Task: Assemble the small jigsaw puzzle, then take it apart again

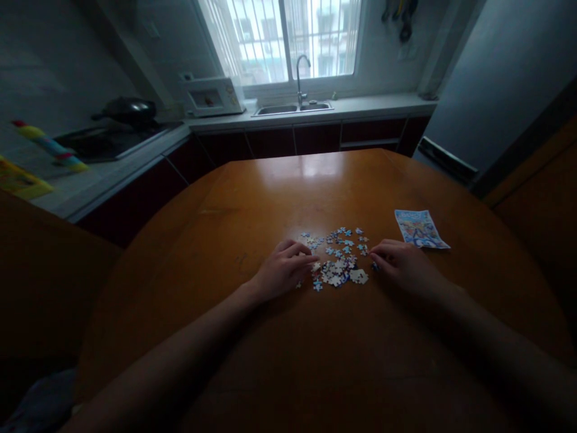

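A scatter of small blue-and-white jigsaw pieces (339, 257) lies on the round wooden table (288, 361). My left hand (285, 267) rests on the table at the left edge of the pile, fingers curled, tips touching pieces. My right hand (402, 264) lies at the right edge of the pile, fingers bent and pinched at a piece by its fingertips. Whether either hand grips a piece is too small and dim to make out.
A colourful printed card (421, 228) lies on the table just right of my right hand. Behind the table runs a kitchen counter with a sink and tap (300, 90), a white microwave (211, 96) and a wok on a hob (128, 111).
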`<state>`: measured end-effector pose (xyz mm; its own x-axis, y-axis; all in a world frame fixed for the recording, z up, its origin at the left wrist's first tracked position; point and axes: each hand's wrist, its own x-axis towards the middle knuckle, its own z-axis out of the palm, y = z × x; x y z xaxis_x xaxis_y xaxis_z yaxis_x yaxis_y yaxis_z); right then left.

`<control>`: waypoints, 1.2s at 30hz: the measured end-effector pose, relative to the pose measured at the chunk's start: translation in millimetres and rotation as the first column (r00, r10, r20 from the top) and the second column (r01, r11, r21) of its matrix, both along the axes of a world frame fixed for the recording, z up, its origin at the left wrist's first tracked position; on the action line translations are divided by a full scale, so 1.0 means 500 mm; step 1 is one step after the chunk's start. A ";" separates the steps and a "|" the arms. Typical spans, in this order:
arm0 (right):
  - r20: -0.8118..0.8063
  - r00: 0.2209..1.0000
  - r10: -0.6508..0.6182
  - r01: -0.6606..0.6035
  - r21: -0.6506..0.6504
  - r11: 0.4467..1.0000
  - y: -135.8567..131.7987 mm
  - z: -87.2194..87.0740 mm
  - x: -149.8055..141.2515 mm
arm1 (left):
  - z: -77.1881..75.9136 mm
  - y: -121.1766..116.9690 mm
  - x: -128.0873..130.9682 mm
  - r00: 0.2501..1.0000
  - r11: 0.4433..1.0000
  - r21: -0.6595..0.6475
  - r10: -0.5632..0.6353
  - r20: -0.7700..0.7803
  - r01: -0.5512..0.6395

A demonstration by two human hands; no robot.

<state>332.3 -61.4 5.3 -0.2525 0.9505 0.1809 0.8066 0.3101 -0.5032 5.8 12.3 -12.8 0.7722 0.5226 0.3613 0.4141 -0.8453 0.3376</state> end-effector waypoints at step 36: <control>-0.001 0.999 0.041 -0.041 0.070 0.997 0.001 -0.008 -0.027 | -0.032 0.003 0.027 0.914 0.908 -0.203 0.393 0.104 -0.367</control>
